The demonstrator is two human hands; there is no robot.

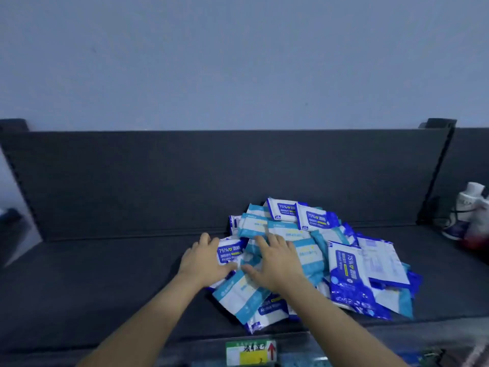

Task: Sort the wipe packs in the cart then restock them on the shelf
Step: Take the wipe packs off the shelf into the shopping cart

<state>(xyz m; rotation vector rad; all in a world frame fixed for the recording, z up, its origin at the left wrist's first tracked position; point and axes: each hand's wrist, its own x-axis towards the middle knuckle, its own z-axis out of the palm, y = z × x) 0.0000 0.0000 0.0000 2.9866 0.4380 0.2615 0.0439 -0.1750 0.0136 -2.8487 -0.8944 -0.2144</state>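
Note:
A loose heap of wipe packs [312, 250] lies on the dark shelf board [105, 274], right of centre. Some packs are dark blue with "75%" print [346, 271], others light blue and white [243, 292]. My left hand [203, 260] lies at the heap's left edge, fingers spread over a dark blue pack [228, 252]. My right hand [275, 260] rests flat on top of the light blue packs in the middle of the heap, fingers straight. Neither hand grips a pack.
The shelf has a dark back panel [211, 176] and an upright divider [436, 176] at the right. Beyond the divider stand white bottles [473, 207]. A price label [251, 352] with a red arrow sits on the shelf's front edge.

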